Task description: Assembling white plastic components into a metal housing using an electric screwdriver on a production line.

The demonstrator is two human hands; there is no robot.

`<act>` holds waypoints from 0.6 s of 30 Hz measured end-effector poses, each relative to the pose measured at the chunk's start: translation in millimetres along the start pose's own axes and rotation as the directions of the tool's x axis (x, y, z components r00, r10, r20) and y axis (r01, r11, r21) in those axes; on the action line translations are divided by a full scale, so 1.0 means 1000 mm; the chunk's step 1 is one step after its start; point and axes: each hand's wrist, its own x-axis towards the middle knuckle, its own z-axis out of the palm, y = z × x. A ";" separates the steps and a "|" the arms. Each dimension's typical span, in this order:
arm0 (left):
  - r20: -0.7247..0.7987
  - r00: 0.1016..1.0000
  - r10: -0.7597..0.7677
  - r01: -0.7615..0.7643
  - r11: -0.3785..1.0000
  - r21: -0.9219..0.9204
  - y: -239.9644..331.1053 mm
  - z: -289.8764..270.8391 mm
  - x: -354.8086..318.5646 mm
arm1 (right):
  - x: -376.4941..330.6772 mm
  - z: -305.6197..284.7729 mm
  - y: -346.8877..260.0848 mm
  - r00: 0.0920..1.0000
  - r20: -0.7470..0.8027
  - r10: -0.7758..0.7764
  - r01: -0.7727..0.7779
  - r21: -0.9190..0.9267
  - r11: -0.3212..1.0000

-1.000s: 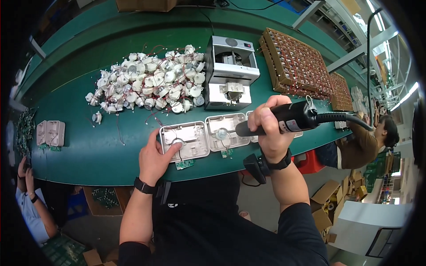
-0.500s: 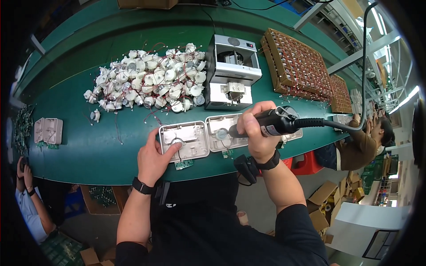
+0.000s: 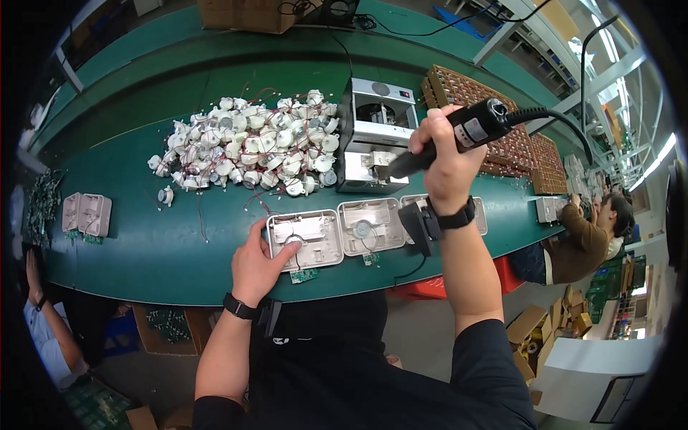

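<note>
Left hand (image 3: 259,265) lies flat on the green belt w/ fingertips pressing the near edge of a shallow white plastic rectangular housing (image 3: 304,238), pinning it, not gripping; right hand (image 3: 446,159) is clenched round a black corded electric screwdriver (image 3: 459,136), raised off the work w/ the bit end pointing down-left toward the grey metal box-shaped screw feeder (image 3: 374,143). A second white housing (image 3: 370,226) sits just beside the first on its right, touching or nearly so; small green circuit boards (image 3: 304,275) poke out under the front edges. To do this step well, in my judgement: keep the left fingers clear of the screw spots while holding the housing dead flat, bring the driver down vertical over the hole, no tilt, light push before triggering, and mind the cable doesn't drag across the pile of small white round motors w/ red wires (image 3: 244,152) behind. Whether a screw is on the bit can't be told.
</note>
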 end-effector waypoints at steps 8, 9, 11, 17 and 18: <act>-0.001 0.999 0.034 -0.034 0.999 0.011 0.000 -0.001 0.001 | -0.071 0.013 -0.023 0.978 0.153 0.141 -0.164 0.154 0.974; 0.002 0.999 0.033 -0.033 0.999 0.011 0.000 0.000 0.002 | -0.075 0.015 -0.023 0.972 0.181 0.148 -0.177 0.158 0.971; -0.008 0.999 0.043 -0.043 0.999 0.014 -0.001 0.001 0.002 | -0.080 0.015 -0.017 0.970 0.197 0.144 -0.166 0.100 0.981; -0.005 0.999 0.040 -0.040 0.999 -0.006 -0.003 0.002 0.005 | -0.088 0.017 0.006 0.966 0.188 0.177 -0.170 -0.054 0.984; -0.003 0.999 0.037 -0.037 0.999 -0.004 -0.003 0.001 0.003 | -0.091 0.017 0.011 0.965 0.189 0.182 -0.174 -0.058 0.983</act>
